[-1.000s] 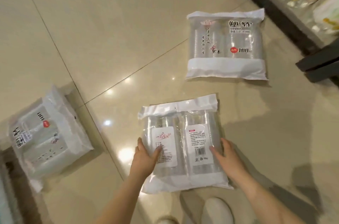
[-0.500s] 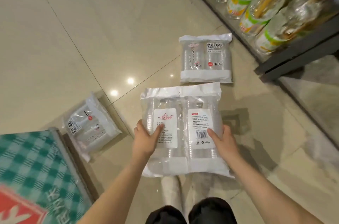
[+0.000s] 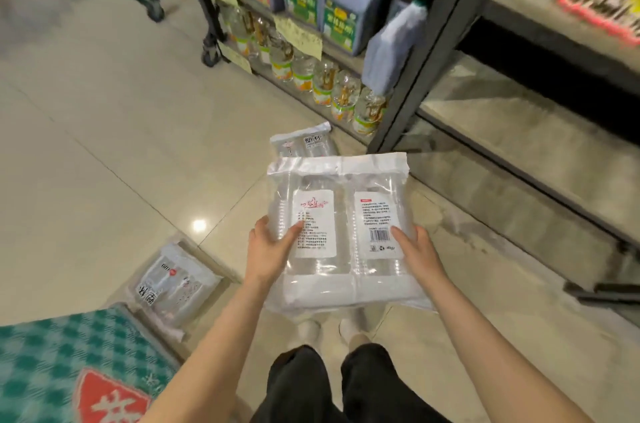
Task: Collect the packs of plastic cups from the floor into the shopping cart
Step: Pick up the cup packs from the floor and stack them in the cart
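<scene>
A shop aisle with a pale tiled floor (image 3: 104,145) is filling the frame, and a dark shelf rack (image 3: 429,52) of jugs and bottles is running from top centre down the right side. At centre, both hands are holding 1 pack of plastic cups (image 3: 341,235) in the air above the shoes, clear of the floor. The left hand (image 3: 272,251) is clamping its left edge with the thumb lying across the front label; the right hand (image 3: 420,256) is gripping the right edge the same way, fingers curled behind the wrap.

Judging by this, the lift is done and the carry to the shopping cart is what is in hand. The cart's basket is not clearly showing; wheels (image 3: 156,12) at upper left may belong to it, so the next move is likely calling for a turn that way.

2 more packs are lying on the floor: 1 (image 3: 304,142) just beyond the held pack near the rack's foot, 1 (image 3: 173,284) at lower left beside a green checked mat (image 3: 52,363). Open floor is lying to the left; the rack is crowding the right.
</scene>
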The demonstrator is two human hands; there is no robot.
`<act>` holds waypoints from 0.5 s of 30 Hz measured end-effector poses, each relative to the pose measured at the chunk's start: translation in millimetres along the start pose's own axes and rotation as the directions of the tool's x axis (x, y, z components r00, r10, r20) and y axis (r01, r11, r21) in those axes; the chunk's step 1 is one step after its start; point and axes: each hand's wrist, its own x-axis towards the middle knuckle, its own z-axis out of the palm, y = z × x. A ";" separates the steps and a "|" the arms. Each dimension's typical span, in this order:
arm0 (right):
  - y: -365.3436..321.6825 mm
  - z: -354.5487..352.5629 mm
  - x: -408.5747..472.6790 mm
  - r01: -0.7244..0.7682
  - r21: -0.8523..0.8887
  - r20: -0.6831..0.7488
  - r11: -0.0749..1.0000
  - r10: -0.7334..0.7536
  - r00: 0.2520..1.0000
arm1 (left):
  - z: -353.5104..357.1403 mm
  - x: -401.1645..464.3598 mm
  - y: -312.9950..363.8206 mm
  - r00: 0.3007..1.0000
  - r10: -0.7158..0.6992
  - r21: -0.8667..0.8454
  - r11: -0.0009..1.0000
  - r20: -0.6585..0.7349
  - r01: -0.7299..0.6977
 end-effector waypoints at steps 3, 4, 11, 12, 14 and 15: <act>15.5 -26.9 -54.8 -0.005 0.134 -0.078 0.991 0.016 0.997 | -1.7 -38.4 19.9 0.989 0.111 -0.048 0.993 0.102 -0.106; 23.2 -34.3 -73.1 -0.010 0.185 -0.110 0.983 0.031 0.993 | -2.1 -49.1 26.4 0.982 0.132 -0.059 0.990 0.138 -0.125; 79.5 -70.5 -193.6 0.069 0.539 -0.254 0.840 0.084 0.964 | 20.7 -117.1 64.5 0.865 0.312 -0.043 0.946 0.393 -0.322; 87.9 -76.3 -208.6 0.088 0.578 -0.263 0.812 0.083 0.961 | 26.7 -126.8 67.1 0.840 0.317 -0.038 0.941 0.440 -0.335; 104.8 -90.8 -235.6 0.129 0.620 -0.305 0.774 0.086 0.949 | 42.4 -144.4 73.1 0.785 0.322 -0.038 0.933 0.529 -0.357; 112.9 -98.7 -249.3 0.143 0.635 -0.329 0.759 0.099 0.939 | 51.7 -156.3 77.5 0.757 0.318 -0.035 0.931 0.570 -0.364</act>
